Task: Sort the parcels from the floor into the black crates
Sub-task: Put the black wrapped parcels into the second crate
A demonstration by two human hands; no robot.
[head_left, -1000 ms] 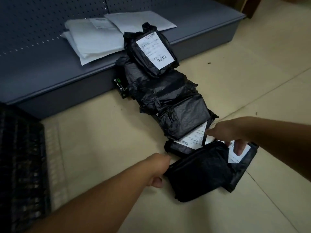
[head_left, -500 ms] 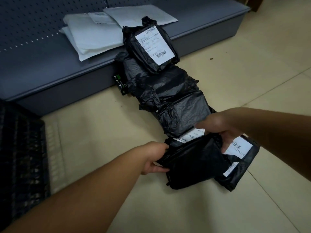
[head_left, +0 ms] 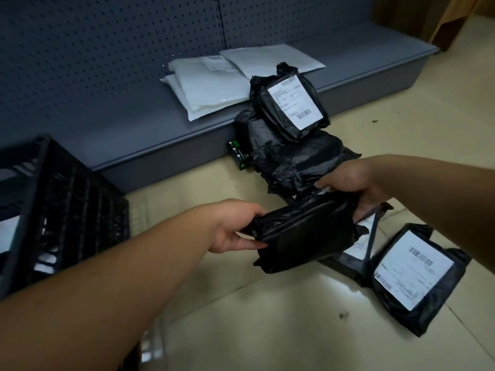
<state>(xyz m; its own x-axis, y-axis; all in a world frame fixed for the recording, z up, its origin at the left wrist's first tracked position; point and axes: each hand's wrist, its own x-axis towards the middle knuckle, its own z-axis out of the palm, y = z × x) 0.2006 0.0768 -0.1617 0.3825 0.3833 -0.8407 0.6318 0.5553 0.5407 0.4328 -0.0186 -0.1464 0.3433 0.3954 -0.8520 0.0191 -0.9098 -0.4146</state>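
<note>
Parcel gripped both ends (label print unreadable).

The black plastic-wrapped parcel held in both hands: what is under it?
Under the black plastic-wrapped parcel, a flat dark parcel with a white label lies on the beige tiled floor. Most of that parcel is covered.

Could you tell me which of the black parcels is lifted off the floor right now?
The label-less black parcel held between left hand and right hand; the others lie on the floor.
</note>
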